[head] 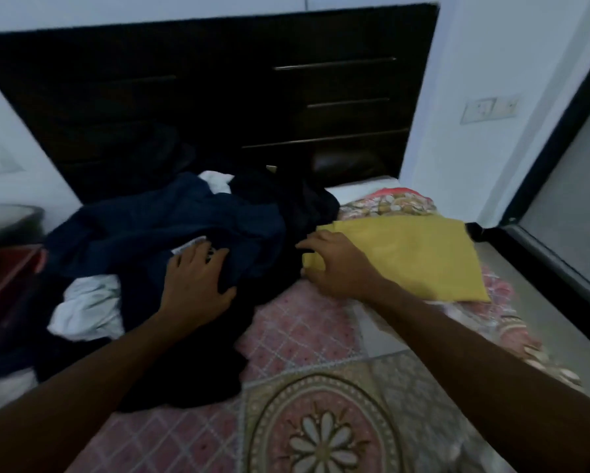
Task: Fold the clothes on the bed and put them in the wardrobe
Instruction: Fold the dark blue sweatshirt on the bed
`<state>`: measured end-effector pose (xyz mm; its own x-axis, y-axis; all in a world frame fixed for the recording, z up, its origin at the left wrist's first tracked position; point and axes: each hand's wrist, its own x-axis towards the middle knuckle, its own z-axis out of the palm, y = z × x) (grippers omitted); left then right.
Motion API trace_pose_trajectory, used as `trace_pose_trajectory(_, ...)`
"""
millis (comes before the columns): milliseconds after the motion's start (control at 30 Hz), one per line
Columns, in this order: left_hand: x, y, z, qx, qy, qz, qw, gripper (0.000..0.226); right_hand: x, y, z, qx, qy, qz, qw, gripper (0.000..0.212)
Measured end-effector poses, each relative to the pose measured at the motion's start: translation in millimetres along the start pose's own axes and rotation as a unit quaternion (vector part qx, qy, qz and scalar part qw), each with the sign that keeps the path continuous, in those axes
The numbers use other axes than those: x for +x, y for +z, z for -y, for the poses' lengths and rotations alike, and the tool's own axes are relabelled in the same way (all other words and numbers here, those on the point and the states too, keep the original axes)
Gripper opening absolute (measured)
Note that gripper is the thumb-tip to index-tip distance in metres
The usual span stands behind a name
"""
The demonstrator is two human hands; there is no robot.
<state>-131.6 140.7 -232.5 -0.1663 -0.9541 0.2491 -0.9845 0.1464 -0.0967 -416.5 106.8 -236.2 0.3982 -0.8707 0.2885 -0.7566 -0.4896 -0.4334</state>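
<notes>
Pink quilted bed [303,336], dark headboard [218,97]; L hand [198,285] spread on crumpled navy clothes [167,227], R hand [338,264] grips folded yellow cloth [416,254].

Both bare forearms extend forward from the lower frame edge, the left forearm [81,377] from lower left and the right forearm [474,343] from lower right. The left hand [198,285] lies palm down, fingers [198,254] straight and spread, thumb out to the right, pressing on a crumpled dark navy fabric garment [150,233]. The right hand [338,264] is arched, knuckles up, with fingers and thumb curled on the near edge of a folded mustard-yellow cloth [406,254]. The hands are apart.
</notes>
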Motion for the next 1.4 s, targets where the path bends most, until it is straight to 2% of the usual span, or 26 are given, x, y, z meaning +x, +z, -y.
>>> trace_pose_trajectory(67, -16, -9, 17, 0.026, 0.018, -0.014, 0.999, 0.067, 21, 22, 31, 0.031, 0.011, 0.049, 0.998, 0.064)
trace_pose_trajectory(133, -24, -16, 22, 0.024, 0.037, -0.044, 0.998, 0.052, 39, 42, 55, 0.065, 0.032, 0.065, 0.995, 0.081)
trace_pose_trajectory(233, -27, -24, 35, -0.096, -0.015, -0.105, 0.990, 0.034, 55, 69, 74, 0.072, 0.026, 0.057, 0.995, 0.093)
trace_pose_trajectory(300, -28, -28, 45, -0.224, -0.046, -0.136, 0.964, 0.027, 60, 78, 84, 0.087, 0.043, 0.025, 0.995, 0.078)
trace_pose_trajectory(400, -30, -38, 46, -0.367, -0.037, -0.152, 0.917, 0.021, 64, 77, 98, 0.092, 0.027, -0.073, 0.993, 0.026)
trace_pose_trajectory(467, -36, -49, 45, -0.407, -0.048, -0.165, 0.897, 0.022, 61, 71, 110, 0.091, 0.001, -0.109, 0.990, 0.021)
trace_pose_trajectory(567, -43, -73, 42, -0.463, -0.112, -0.203, 0.856, 0.017, 59, 55, 131, 0.170, 0.041, -0.127, 0.976, 0.026)
trace_pose_trajectory(600, -45, -83, 39, -0.468, -0.116, -0.211, 0.850, 0.015, 57, 44, 142, 0.250, 0.070, -0.108, 0.960, 0.026)
trace_pose_trajectory(667, -56, -114, 23, -0.464, -0.089, -0.225, 0.852, 0.014, 49, 18, 172, 0.450, 0.151, -0.067, 0.877, 0.025)
trace_pose_trajectory(700, -66, -130, 11, -0.475, -0.069, -0.222, 0.849, 0.015, 43, 3, 183, 0.505, 0.187, -0.046, 0.841, 0.024)
trace_pose_trajectory(733, -76, -143, -4, -0.494, -0.041, -0.202, 0.845, 0.016, 36, -8, 188, 0.525, 0.213, -0.013, 0.824, 0.025)
trace_pose_trajectory(767, -91, -152, -21, -0.512, -0.005, -0.164, 0.843, 0.016, 28, -18, 191, 0.519, 0.230, 0.024, 0.823, 0.025)
trace_pose_trajectory(800, -105, -158, -40, -0.536, 0.039, -0.112, 0.836, 0.014, 21, -25, 189, 0.519, 0.230, 0.072, 0.820, 0.022)
trace_pose_trajectory(833, -123, -160, -56, -0.559, 0.086, -0.046, 0.823, 0.012, 13, -31, 187, 0.542, 0.222, 0.123, 0.801, 0.027)
trace_pose_trajectory(867, -139, -161, -67, -0.576, 0.126, 0.028, 0.807, 0.010, 8, -36, 186, 0.554, 0.233, 0.166, 0.782, 0.047)
trace_pose_trajectory(900, -156, -156, -74, -0.584, 0.151, 0.112, 0.790, 0.011, -2, -35, 182, 0.540, 0.249, 0.202, 0.779, 0.062)
trace_pose_trajectory(967, -175, -138, -72, -0.549, 0.178, 0.268, 0.771, 0.011, -25, -22, 178, 0.443, 0.242, 0.266, 0.821, 0.056)
trace_pose_trajectory(1000, -182, -129, -66, -0.525, 0.180, 0.328, 0.765, 0.018, -42, -14, 175, 0.360, 0.209, 0.287, 0.863, 0.053)
trace_pose_trajectory(1033, -184, -118, -56, -0.510, 0.166, 0.364, 0.761, 0.023, -55, -2, 173, 0.261, 0.158, 0.308, 0.901, 0.059)
trace_pose_trajectory(1067, -187, -110, -46, -0.504, 0.141, 0.379, 0.763, 0.024, -68, 9, 170, 0.169, 0.108, 0.322, 0.925, 0.066)
trace_pose_trajectory(1133, -187, -98, -22, -0.475, 0.091, 0.339, 0.807, 0.018, -81, 28, 160, 0.050, 0.044, 0.302, 0.951, 0.065)
trace_pose_trajectory(1233, -180, -88, 27, -0.288, 0.035, 0.211, 0.934, 0.008, -75, 33, 162, 0.015, 0.041, 0.190, 0.981, 0.036)
trace_pose_trajectory(1267, -177, -84, 46, -0.244, -0.004, 0.178, 0.953, 0.015, -70, 32, 169, 0.026, 0.038, 0.152, 0.987, 0.028)
trace_pose_trajectory(1333, -170, -72, 81, -0.243, -0.112, 0.159, 0.950, 0.035, -53, 31, 184, 0.067, 0.026, 0.097, 0.993, 0.018)
trace_pose_trajectory(1367, -167, -67, 91, -0.285, -0.166, 0.171, 0.928, 0.043, -43, 31, 191, 0.086, 0.016, 0.085, 0.993, 0.016)
trace_pose_trajectory(1400, -166, -63, 95, -0.352, -0.210, 0.189, 0.892, 0.046, -34, 33, 198, 0.092, 0.002, 0.081, 0.992, 0.015)
